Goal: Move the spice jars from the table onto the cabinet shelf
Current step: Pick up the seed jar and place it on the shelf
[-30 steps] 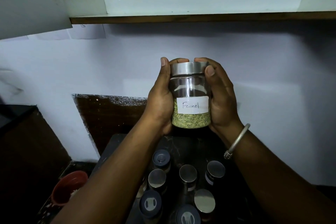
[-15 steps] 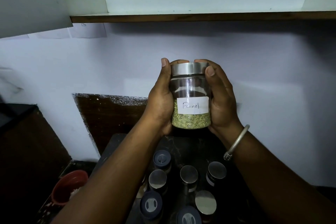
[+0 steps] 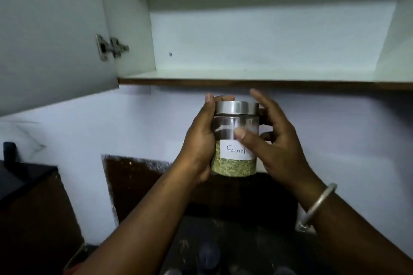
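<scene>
under the cabinet shelf (image 3: pixel 245 74), left hand (image 3: pixel 199 140) grips fennel jar (image 3: pixel 232 166).

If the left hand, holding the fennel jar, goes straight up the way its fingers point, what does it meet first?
Probably the brown front edge of the cabinet shelf, directly above the left hand and the fennel jar. Depth is unclear; it may pass in front.

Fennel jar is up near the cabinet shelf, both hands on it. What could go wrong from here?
1. The right hand grips loosely, forefinger lifted off, so the fennel jar hangs mostly on the left hand and might slip.
2. The jar's steel lid sits just under the front edge of the cabinet shelf; a straight lift could knock it.
</scene>
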Tool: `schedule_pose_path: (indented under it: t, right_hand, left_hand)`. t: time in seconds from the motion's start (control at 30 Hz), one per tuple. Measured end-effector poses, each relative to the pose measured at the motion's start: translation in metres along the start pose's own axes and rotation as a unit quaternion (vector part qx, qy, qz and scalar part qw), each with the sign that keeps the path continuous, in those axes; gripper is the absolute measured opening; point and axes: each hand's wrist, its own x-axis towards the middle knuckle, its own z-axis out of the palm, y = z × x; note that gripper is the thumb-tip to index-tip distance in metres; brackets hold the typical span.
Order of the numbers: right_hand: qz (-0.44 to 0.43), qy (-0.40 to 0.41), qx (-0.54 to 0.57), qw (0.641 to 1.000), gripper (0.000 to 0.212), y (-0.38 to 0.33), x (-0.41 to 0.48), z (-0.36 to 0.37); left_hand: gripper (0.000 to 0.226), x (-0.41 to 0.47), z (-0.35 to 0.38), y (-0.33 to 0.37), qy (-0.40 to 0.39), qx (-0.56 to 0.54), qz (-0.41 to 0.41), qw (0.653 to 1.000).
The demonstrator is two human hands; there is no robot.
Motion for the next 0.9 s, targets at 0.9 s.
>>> schedule_pose_path:
  t: [0.9]
  right_hand:
    - [0.036, -0.143, -0.28, 0.949, 0.061, 0.097, 0.383, 0.217]
  left_hand:
    - [0.039, 0.212, -0.194, 0.07, 0.253, 0.748, 0.267, 0.552]
